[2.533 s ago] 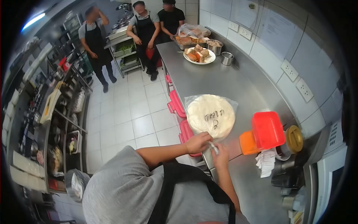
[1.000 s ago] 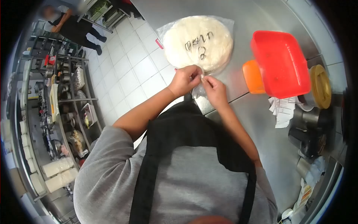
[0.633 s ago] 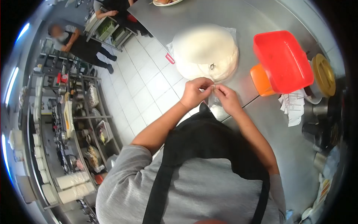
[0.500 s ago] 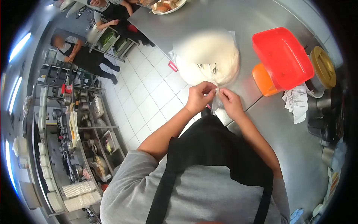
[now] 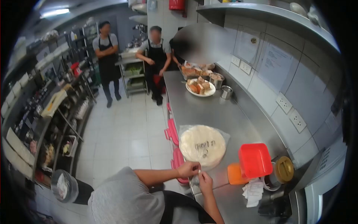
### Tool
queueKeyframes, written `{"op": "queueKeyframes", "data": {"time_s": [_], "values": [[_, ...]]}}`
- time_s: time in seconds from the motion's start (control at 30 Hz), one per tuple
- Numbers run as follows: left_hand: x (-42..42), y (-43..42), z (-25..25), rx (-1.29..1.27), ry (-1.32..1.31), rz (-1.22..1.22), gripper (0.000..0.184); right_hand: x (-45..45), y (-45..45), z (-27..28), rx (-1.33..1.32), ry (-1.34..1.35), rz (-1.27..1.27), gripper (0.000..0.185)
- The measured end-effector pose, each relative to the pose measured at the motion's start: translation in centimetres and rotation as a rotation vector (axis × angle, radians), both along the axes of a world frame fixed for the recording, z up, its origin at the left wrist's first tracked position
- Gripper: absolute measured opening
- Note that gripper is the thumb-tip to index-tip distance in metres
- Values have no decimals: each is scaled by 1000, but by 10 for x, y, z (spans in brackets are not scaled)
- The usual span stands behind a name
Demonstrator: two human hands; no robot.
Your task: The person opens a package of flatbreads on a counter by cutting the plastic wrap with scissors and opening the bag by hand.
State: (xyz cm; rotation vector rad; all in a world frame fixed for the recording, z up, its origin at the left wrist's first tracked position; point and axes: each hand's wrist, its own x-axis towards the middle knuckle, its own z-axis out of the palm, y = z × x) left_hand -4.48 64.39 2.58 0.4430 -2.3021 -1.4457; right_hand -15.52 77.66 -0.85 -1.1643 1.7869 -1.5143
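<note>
A clear plastic bag (image 5: 223, 135) holds a round, flat, pale stack (image 5: 201, 140), which may be wrappers or flatbreads. Dark handwriting with a "2" shows on its top. It lies on the steel counter close to the front edge. At the bag's gathered near end, my left hand (image 5: 189, 169) pinches the plastic with its fingers closed. My right hand (image 5: 205, 183) is closed on the same twisted neck, fingertips almost touching the left ones. Exactly how the plastic is twisted or knotted between the fingertips is too small to make out.
Right of the bag stand a red plastic container (image 5: 255, 160), an orange one (image 5: 235, 174), paper slips (image 5: 253, 192) and a gold-coloured lid (image 5: 284, 170). Farther along are a plate of food (image 5: 209, 92) and a metal cup (image 5: 226, 92). Several people stand or sit beyond; shelves (image 5: 56, 112) line the left.
My view has swung up and outward, bringing the wall, outlets and far counter into sight. Both hands remain pinched at the bag's neck.
</note>
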Motion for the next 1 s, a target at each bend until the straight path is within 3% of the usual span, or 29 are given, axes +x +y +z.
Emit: {"op": "queueKeyframes", "data": {"time_s": [0.13, 0.23, 0.67, 0.77, 0.83, 0.93, 1.0], "values": [[6, 4, -4, 49, 13, -35, 11, 6, 9, 5, -12, -274, 60, 14], [10, 12, -10, 257, 40, -96, 12, 10, 24, -1, 2, -265, 56, 13], [23, 26, -23, -57, 119, -280, 8, 42, 49, 7, 48, -187, -25, 10], [19, 31, -38, -103, 212, -205, 9, 49, 47, 15, 12, -141, -55, 10], [24, 36, -30, -83, 205, -167, 11, 43, 48, 5, 0, -403, -4, 9], [24, 42, -26, -44, 195, -133, 10, 38, 50, -6, -97, -354, 64, 9], [27, 49, -29, -39, 180, -81, 10, 35, 53, -3, -28, -315, 47, 9]]}}
